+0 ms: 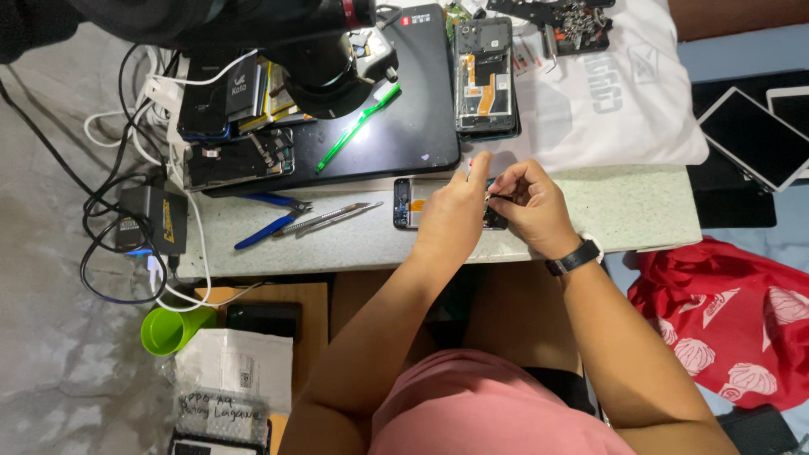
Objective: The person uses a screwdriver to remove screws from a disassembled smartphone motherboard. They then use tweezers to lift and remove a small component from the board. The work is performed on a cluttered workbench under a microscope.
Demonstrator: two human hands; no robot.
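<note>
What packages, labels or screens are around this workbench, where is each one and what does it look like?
Padded mailer: bottom left, white, with a printed label and handwriting.
Tablet screens: far right, two dark rectangles with pale edges.
Large dark slab: bench centre, glossy black, small red label at its top edge.
Power adapter: left, black box with a yellow label.

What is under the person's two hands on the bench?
An opened phone lies under the left hand and right hand; only its left end shows, the rest is covered.

green cup point(173, 329), red patterned bag point(725, 324), blue-handled pliers point(270, 221)
</note>
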